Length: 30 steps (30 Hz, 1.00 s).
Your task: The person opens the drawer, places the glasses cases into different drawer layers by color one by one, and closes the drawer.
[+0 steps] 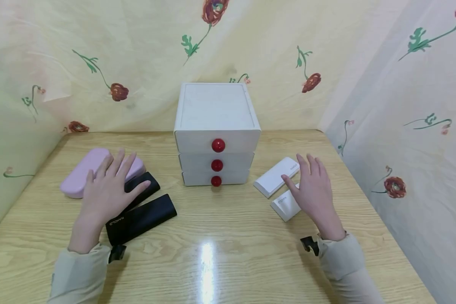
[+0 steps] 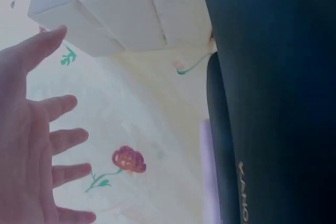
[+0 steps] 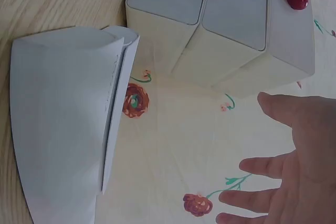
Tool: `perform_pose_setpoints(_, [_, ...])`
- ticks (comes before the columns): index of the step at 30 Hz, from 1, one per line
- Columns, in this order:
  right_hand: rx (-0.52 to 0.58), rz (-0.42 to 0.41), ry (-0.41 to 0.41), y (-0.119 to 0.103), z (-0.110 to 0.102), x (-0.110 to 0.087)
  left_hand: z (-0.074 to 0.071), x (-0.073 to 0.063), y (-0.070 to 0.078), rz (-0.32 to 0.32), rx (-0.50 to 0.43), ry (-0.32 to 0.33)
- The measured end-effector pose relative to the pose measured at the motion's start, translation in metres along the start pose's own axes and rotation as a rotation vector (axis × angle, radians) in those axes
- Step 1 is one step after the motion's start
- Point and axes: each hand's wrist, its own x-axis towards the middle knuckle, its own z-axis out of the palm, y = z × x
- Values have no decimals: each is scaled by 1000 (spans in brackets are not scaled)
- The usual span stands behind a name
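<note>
While left hand (image 1: 106, 192) hovers near black cases (image 1: 148, 217), right hand (image 1: 313, 190) near white cases (image 1: 274, 176)

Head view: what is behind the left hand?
Parts of a lilac case and the farther black case show around the left hand. Their covered stretches, and anything lying there, cannot be seen.
</note>
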Motion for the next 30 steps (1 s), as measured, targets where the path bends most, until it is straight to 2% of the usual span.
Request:
perform_pose_setpoints(7, [36, 10, 15, -5, 1, -1, -6, 4, 5, 70, -137, 26])
perform_pose_setpoints(15, [51, -22, 67, -6, 4, -2, -17, 6, 8, 89, -330, 82])
perform_pose_setpoints(20, [69, -33, 83, -8, 4, -2, -27, 9, 22, 132, -487, 92])
perform_pose_setpoints(25, [62, -46, 79, -11, 2, -2, -37, 15, 37, 148, -595, 78])
perform_pose_setpoints(30, [46, -56, 86, -11, 1, -1, -44, 24, 45, 191, -700, 81])
